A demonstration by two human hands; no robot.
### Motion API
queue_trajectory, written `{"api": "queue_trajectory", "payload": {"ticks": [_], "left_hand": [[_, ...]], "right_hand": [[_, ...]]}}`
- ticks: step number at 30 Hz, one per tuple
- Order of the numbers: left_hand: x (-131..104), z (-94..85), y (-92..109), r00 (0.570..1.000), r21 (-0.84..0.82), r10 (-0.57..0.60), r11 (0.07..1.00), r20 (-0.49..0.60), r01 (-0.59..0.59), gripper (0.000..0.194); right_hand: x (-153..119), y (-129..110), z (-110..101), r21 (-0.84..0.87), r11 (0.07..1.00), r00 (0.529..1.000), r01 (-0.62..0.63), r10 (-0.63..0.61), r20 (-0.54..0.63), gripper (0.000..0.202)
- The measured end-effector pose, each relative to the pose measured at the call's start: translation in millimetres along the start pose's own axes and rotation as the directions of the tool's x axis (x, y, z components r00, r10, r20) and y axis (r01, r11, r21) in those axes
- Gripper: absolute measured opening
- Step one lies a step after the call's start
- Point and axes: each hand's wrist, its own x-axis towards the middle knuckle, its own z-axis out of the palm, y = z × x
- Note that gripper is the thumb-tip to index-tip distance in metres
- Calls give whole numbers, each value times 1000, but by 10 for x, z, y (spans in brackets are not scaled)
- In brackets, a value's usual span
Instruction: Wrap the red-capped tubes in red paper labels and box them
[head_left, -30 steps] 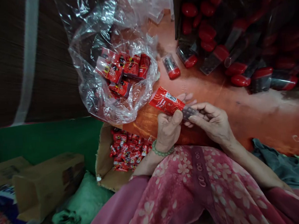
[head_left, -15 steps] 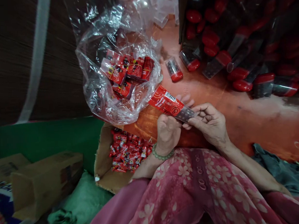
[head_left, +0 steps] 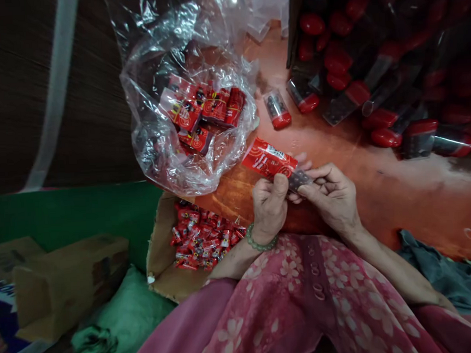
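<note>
A red printed plastic sleeve (head_left: pixel 268 158) sits partly over a small clear container (head_left: pixel 299 180) of dark round pieces. My left hand (head_left: pixel 268 209), with a green bead bracelet at the wrist, grips the sleeve from below, its thumb pressed on top. At the container's bare end, my right hand (head_left: pixel 335 196) pinches it between thumb and fingers. Beyond them lie two similar containers with red caps, one upright-facing container (head_left: pixel 277 109) and one tilted container (head_left: pixel 303 95). Flat red sleeves (head_left: pixel 216 106) fill part of a clear plastic bag (head_left: pixel 147 155) to the left.
An open cardboard box (head_left: pixel 156 259) below the bag holds many red-wrapped pieces (head_left: pixel 201 239). At upper right is a dark heap of red-capped containers (head_left: pixel 385 137). A dark cloth (head_left: pixel 433 271) lies at right. Brown cartons (head_left: pixel 67 285) and a green sack (head_left: pixel 135 303) stand lower left.
My left fingers have closed, and the thumb now presses on the sleeve where the hand was open under it before. The right hand keeps its pinch on the container.
</note>
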Motion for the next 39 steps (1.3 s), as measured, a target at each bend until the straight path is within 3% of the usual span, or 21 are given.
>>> {"api": "queue_trajectory", "payload": {"ticks": [4, 9, 16, 20, 23, 29, 34, 39], "left_hand": [[27, 20, 90, 997, -61, 50, 997, -54, -53, 48], [10, 31, 90, 1000, -77, 27, 997, 3, -27, 37], [16, 10, 78, 996, -18, -54, 998, 65, 55, 48], [86, 19, 98, 1000, -130, 4, 991, -28, -8, 49], [106, 18, 98, 996, -163, -18, 987, -89, 4, 46], [70, 30, 137, 991, -144, -137, 980, 2, 136, 47], [72, 34, 130, 989, -145, -147, 979, -4, 145, 44], [45, 22, 99, 984, -142, -177, 975, -13, 173, 43]], "right_hand": [[-13, 16, -7, -64, 998, 1000, 5, -5, 5, 37], [-25, 29, -27, -56, 997, 999, 48, -48, 6, 34], [-1, -64, -38, -106, 994, 999, 27, -29, -17, 37], [9, -80, -19, -122, 992, 998, 26, -32, -45, 36], [10, -61, 0, -113, 993, 997, 34, -41, -62, 36], [36, -70, 1, -154, 987, 996, 37, -50, -79, 39], [66, -54, -6, -143, 989, 997, 37, -46, -57, 38], [73, -63, -43, -166, 980, 992, 111, -119, -37, 34]]}}
